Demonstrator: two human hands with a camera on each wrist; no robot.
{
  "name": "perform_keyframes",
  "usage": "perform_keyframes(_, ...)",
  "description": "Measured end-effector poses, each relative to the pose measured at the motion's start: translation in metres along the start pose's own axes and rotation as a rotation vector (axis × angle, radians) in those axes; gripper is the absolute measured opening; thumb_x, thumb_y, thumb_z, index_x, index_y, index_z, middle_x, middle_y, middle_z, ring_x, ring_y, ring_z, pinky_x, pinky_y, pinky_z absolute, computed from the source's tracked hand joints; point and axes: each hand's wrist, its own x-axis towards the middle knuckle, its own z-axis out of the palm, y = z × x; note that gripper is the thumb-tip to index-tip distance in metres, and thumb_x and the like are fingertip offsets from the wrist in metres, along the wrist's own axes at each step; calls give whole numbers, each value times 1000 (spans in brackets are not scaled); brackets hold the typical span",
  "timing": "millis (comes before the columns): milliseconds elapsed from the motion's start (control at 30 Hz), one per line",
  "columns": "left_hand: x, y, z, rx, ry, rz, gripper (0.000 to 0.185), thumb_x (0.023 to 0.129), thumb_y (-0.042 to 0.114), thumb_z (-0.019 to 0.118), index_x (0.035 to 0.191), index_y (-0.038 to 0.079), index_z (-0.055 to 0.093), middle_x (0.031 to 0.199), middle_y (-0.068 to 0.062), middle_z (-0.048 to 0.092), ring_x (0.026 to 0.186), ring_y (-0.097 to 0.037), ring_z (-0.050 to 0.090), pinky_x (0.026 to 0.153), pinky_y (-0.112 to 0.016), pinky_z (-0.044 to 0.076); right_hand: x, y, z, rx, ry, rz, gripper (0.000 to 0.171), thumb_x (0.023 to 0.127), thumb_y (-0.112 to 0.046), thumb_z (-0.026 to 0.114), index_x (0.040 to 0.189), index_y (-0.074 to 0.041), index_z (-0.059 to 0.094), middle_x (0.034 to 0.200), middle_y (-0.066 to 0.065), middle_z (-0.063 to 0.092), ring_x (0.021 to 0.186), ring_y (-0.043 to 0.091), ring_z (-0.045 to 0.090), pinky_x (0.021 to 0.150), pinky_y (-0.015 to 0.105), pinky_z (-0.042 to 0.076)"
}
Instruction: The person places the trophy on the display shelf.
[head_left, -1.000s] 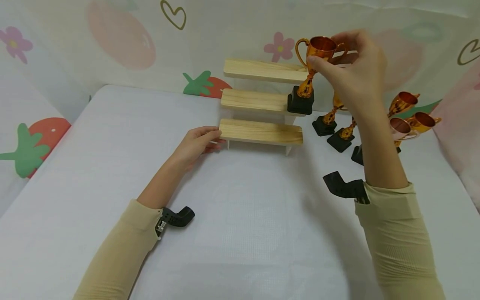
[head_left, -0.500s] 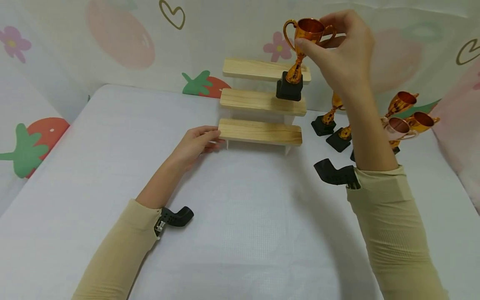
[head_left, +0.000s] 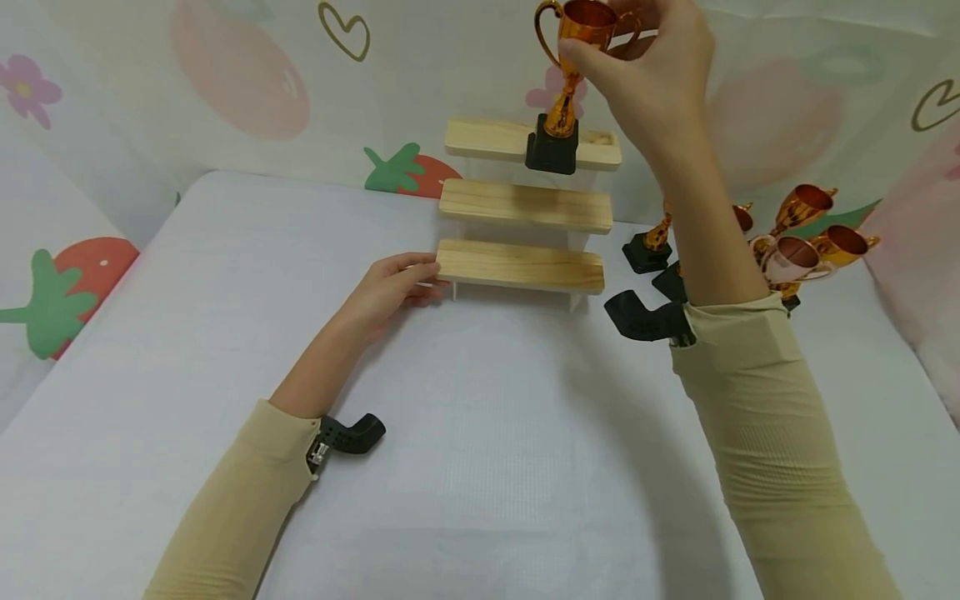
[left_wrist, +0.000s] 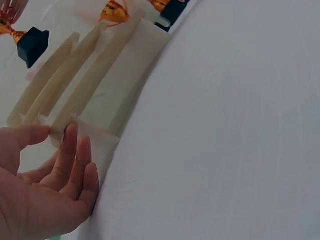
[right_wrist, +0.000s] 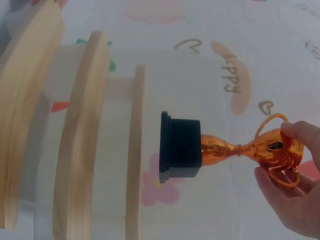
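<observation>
My right hand pinches an orange-gold trophy cup by its bowl, thumb on the near side and fingers behind. The trophy's square black base hangs in front of the top wooden shelf in the head view; the right wrist view has a small gap between base and board. My left hand pinches the left end of the lowest shelf between thumb and fingers, as the left wrist view shows. The middle shelf lies between the two. All three boards sit stepped on pale supports.
Several more trophies stand grouped right of the shelf rack, partly behind my right forearm: a gold one, another gold one and a pinkish one. A white cloth covers the table. Behind it hangs a printed backdrop.
My right hand has carried the trophy up and to the left, from the rack's right end to in front of the top shelf. The left hand stays at the lowest shelf's end.
</observation>
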Motion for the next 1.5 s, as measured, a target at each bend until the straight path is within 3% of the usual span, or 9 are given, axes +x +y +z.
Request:
perform_keyframes(333, 3, -4, 1, -91, -23, -3, 49, 112, 13, 49, 157, -4, 43, 144, -21, 56, 91, -3, 70, 87, -18, 55, 10, 1, 13, 26, -14, -23, 55, 95, -20, 82, 143, -7, 60, 138, 10, 66, 109, 11, 65, 98, 18, 53)
perform_keyframes(533, 4, -4, 1, -176, -46, -26, 51, 112, 13, 47, 159, -3, 39, 147, -20, 52, 94, -6, 71, 88, -18, 56, 14, 5, 20, 51, -28, -18, 56, 94, -19, 82, 144, -6, 59, 137, 10, 65, 103, 8, 64, 97, 19, 54)
perform_keyframes(700, 4, -3, 1, -186, -55, -28, 51, 112, 13, 47, 160, -3, 38, 150, -20, 49, 95, -8, 70, 87, -18, 57, 17, 7, 28, 57, -41, -12, 57, 95, -19, 82, 144, -6, 58, 138, 10, 65, 106, 9, 63, 97, 19, 54)
perform_keyframes(1500, 2, -2, 4, -199, -53, -20, 52, 111, 10, 48, 160, -3, 36, 142, -18, 52, 93, -8, 69, 84, -18, 57, 35, 2, 53, -51, -112, 3, 58, 99, -24, 77, 149, -6, 54, 144, 9, 60, 126, 16, 60, 103, 16, 50)
